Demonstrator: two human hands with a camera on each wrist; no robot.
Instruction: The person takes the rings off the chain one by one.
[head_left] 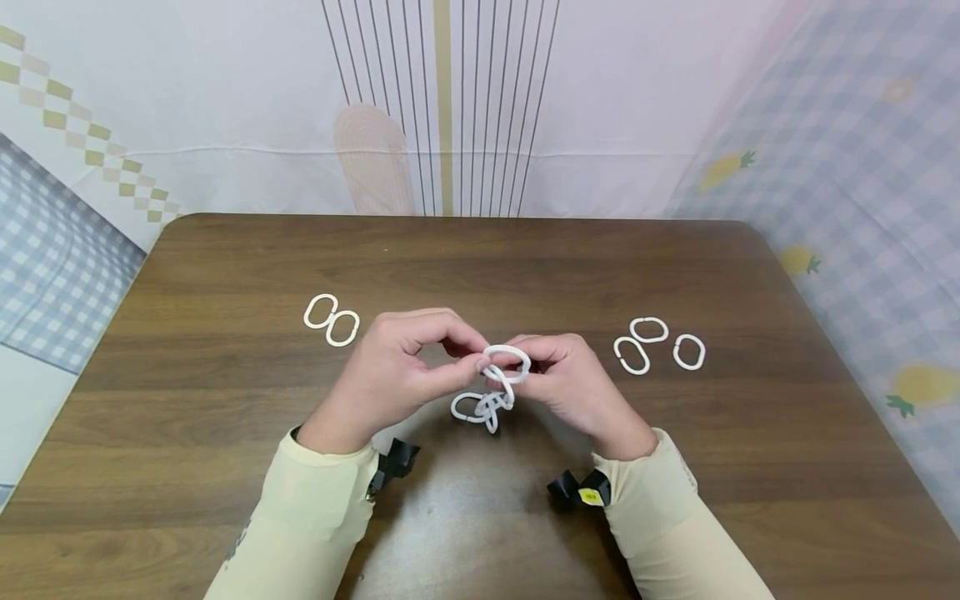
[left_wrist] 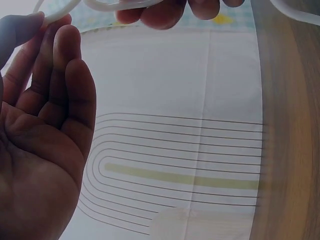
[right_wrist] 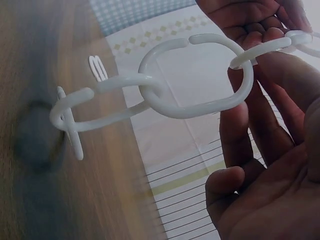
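Chain [head_left: 492, 402] of white links is held above the table [head_left: 187, 400]; its upper end is pinched by the fingers of both left hand [head_left: 401, 362] and right hand [head_left: 566, 379]. Loose links lie apart from the chain: a pair [head_left: 331, 319] to its left, a trio [head_left: 648, 341] to its right. A narrow opening is seen in one link; if tension is drawn across it, a neighbour could be released. Where the lower links are crossed, a twist might be pulled tight. The pinched joint is partly hidden, so poor seating could be missed.
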